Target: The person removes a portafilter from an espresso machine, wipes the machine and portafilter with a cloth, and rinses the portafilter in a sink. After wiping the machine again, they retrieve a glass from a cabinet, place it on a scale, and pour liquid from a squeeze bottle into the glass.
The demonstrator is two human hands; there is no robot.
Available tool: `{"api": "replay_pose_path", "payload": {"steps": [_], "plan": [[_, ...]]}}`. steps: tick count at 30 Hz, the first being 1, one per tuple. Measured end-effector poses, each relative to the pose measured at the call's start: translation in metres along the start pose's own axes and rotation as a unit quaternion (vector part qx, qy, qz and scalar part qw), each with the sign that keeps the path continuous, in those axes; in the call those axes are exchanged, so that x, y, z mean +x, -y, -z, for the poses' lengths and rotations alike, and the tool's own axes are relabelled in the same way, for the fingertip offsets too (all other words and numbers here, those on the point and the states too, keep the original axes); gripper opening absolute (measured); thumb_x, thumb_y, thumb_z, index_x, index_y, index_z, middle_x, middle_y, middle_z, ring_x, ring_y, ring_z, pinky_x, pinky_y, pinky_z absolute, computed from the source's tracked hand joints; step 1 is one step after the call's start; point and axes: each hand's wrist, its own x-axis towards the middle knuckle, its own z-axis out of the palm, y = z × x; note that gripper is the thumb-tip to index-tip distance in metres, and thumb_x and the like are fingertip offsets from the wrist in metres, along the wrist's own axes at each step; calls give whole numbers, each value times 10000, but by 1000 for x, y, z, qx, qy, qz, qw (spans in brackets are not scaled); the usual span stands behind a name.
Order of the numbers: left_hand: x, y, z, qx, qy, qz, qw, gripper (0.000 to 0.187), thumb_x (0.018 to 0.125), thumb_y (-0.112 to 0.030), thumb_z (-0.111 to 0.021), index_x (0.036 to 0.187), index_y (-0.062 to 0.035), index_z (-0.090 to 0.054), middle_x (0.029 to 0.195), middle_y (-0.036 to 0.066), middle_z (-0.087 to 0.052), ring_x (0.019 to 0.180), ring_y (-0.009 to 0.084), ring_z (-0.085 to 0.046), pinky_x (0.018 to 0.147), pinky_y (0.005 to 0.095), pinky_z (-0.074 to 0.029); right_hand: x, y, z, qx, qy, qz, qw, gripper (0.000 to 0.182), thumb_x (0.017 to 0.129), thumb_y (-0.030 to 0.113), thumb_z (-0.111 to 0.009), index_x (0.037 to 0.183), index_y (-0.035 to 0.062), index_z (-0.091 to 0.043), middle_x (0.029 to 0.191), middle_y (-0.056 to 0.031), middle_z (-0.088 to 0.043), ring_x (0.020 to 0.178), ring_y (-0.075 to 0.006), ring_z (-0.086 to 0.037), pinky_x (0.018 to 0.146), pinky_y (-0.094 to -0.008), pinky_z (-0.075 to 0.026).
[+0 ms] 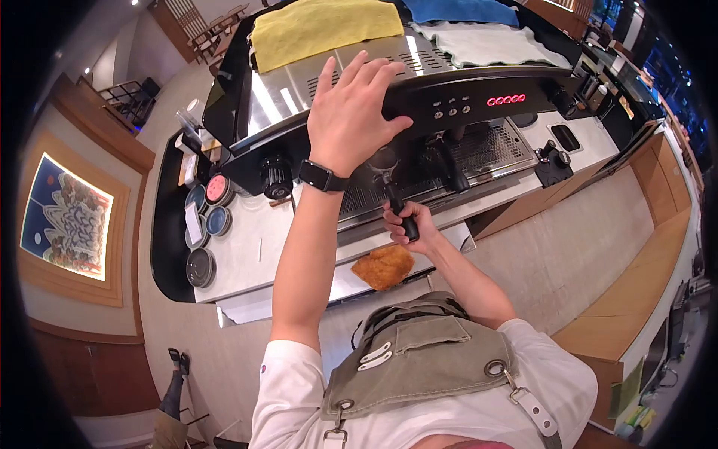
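My left hand (350,112), with a black watch on its wrist, rests with fingers spread over the top front edge of the espresso machine (299,135). Below it, my right hand (416,227) is closed round the black handle of a portafilter (396,200). The metal head of the portafilter is up at the machine's front, under the panel. A second portafilter (451,165) with a black handle sits farther right. Close below my right hand is an orange-brown, rough-looking piece (384,267) at the counter's front edge.
Yellow (325,30), blue (460,10) and white (490,45) cloths lie on top of the machine. Several small bowls (218,221) stand on the counter at left. A tamper (553,161) is on a black mat at right. Another person's leg (173,389) shows lower left.
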Motion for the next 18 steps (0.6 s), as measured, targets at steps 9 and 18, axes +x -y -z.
{"api": "replay_pose_path", "payload": {"steps": [9,18], "plan": [[-3,4,-9,22,-28,-10,999,705,749,-490,-826,1363,-245,-580,1349,-1,-651,1356,225,-531,1193,487,-337,1,15,-6,-185,-66,-13,981,343,810,132,-493,1125,17,-563,710,-54,-538,490,-158,-499,392,-300,-422],[-3,4,-5,2,-78,-39,996,661,802,-442,-814,1367,-199,-571,1357,33,-640,1372,258,-516,1197,499,-321,-14,19,-49,-527,-247,71,810,435,829,110,-563,1243,-24,-548,653,-85,-543,494,-173,-533,456,-330,-452]]}}
